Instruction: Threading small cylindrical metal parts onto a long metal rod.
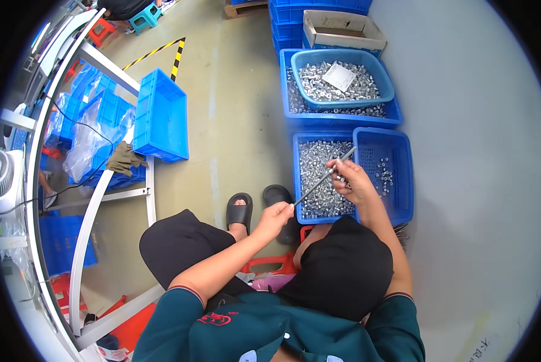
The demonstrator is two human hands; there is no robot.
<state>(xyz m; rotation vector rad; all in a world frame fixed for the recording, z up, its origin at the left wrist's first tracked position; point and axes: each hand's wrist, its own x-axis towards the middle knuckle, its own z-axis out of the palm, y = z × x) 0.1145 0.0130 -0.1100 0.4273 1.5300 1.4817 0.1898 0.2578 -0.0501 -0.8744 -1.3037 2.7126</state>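
Slim rod (pixel 312 189) slants above a blue bin (pixel 296 172) of metal parts (pixel 316 154), one end gripped by the left hand (pixel 275 219). The right hand (pixel 356 183) grips it farther up, beside small metal pieces (pixel 341 178).

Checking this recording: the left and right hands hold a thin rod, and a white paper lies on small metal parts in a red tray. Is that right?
Not quite: the tray is light blue, as the head view shows. The left hand and right hand do hold a thin rod, and a white paper lies on small metal parts there.
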